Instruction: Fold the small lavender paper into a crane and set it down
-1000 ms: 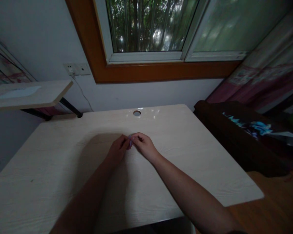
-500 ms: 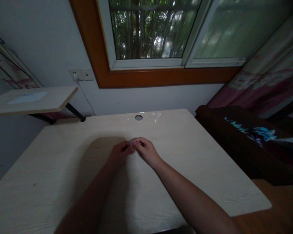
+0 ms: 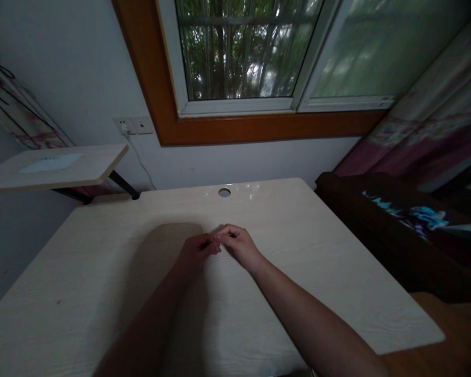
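Note:
Both my hands meet over the middle of a pale wooden table [image 3: 102, 272]. My left hand [image 3: 194, 252] and my right hand [image 3: 239, 245] pinch a tiny pinkish-purple object [image 3: 217, 243] between their fingertips, fingers curled in on both. The object is too small and dim to name. Both forearms reach in from the lower edge of the view, just above the tabletop.
A round cable hole [image 3: 224, 192] sits near the table's far edge. A small side shelf [image 3: 58, 166] stands at the left, below a wall socket [image 3: 133, 125]. A window [image 3: 239, 52] is ahead; dark furniture [image 3: 396, 225] and a curtain [image 3: 435, 125] are at the right.
The camera has tilted, so table and hands sit slightly lower in view. The hands stay together, pinching the small object, with only slight finger movement.

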`<state>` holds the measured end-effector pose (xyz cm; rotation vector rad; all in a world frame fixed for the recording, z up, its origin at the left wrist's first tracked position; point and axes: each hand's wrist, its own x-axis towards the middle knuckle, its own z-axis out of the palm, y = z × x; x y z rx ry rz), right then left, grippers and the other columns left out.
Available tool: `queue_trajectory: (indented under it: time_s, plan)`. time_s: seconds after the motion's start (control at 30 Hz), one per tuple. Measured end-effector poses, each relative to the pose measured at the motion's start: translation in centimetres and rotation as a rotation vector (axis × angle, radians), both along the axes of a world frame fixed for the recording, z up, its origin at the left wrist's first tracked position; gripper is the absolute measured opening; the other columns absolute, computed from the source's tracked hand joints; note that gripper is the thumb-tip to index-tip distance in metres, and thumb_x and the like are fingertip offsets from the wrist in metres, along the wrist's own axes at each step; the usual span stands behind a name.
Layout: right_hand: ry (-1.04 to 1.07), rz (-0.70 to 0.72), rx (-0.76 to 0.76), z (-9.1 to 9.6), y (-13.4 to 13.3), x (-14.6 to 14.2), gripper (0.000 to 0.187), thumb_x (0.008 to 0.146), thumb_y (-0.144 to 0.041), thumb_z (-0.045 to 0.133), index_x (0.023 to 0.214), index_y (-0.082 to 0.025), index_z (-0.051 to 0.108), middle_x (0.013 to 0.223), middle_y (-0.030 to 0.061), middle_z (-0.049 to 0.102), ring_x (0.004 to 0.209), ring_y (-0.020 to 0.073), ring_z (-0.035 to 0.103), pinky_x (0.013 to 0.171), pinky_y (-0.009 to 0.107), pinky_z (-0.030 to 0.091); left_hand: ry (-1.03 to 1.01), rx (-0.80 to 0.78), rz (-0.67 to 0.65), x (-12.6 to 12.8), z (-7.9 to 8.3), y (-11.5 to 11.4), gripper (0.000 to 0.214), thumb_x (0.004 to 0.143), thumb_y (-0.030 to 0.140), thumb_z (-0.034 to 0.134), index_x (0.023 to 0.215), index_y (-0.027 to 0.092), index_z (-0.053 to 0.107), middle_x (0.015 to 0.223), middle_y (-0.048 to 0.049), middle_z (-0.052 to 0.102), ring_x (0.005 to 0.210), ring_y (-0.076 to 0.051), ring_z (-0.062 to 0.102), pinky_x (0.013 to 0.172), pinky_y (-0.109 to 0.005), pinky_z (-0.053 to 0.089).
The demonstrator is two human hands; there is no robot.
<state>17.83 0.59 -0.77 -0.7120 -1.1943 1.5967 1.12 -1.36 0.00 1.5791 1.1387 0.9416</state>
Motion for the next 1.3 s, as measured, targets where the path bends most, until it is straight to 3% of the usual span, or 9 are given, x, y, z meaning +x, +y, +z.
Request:
queue_trajectory:
  time_s: [0.17,0.47,0.8,1.1,1.3]
  plan:
    - [0.051,0.018,-0.022,0.8,-0.5,-0.1,0.026,0.077,-0.037,0.075,0.068,-0.018,0.060,0.062,0.0009,0.065,0.058,0.0161,0.060,0.063,0.033,0.049,0.009,0.007,-0.009,0.1,0.2,-0.2,0.027,0.086,0.040,0.061,0.074,0.017,0.068,0.073,-0.0027,0.072,0.070,-0.016,0.066,0.070,-0.027,0.049]
    - [-0.027,-0.082,-0.044,0.2,-0.3,-0.5,0.025,0.077,-0.040,0.075,0.075,-0.017,0.067,0.065,0.0019,0.066,0.059,0.0158,0.059,0.061,0.032,0.048,-0.019,-0.002,0.060,0.0,-0.3,-0.1,0.027,0.086,0.042,0.061,0.078,0.017,0.067,0.075,-0.0038,0.072,0.072,-0.017,0.067,0.071,-0.028,0.053]
    - [-0.029,-0.067,-0.004,0.1,-0.1,-0.4,0.023,0.079,-0.040,0.073,0.077,-0.017,0.069,0.068,0.0020,0.067,0.063,0.0161,0.060,0.064,0.032,0.049,0.013,0.050,0.059,0.0,-0.3,0.1,0.030,0.088,0.045,0.058,0.077,0.018,0.065,0.076,-0.0025,0.071,0.073,-0.016,0.067,0.072,-0.028,0.052]
    - [-0.308,-0.266,0.166,0.0,-0.4,-0.1,0.024,0.081,-0.043,0.070,0.079,-0.019,0.075,0.077,0.0041,0.068,0.073,0.0173,0.060,0.070,0.030,0.047,0.110,0.086,0.088,0.0,-0.2,0.0,0.027,0.088,0.042,0.057,0.078,0.019,0.067,0.076,-0.0014,0.071,0.074,-0.016,0.067,0.074,-0.028,0.050]
    - [-0.363,-0.290,0.199,0.0,-0.5,-0.3,0.025,0.083,-0.043,0.067,0.082,-0.020,0.076,0.079,0.0048,0.068,0.075,0.0184,0.060,0.071,0.030,0.047,0.120,0.083,0.107,-0.1,-0.2,0.0,0.027,0.088,0.042,0.057,0.078,0.019,0.067,0.074,-0.0011,0.071,0.071,-0.016,0.066,0.071,-0.027,0.051]
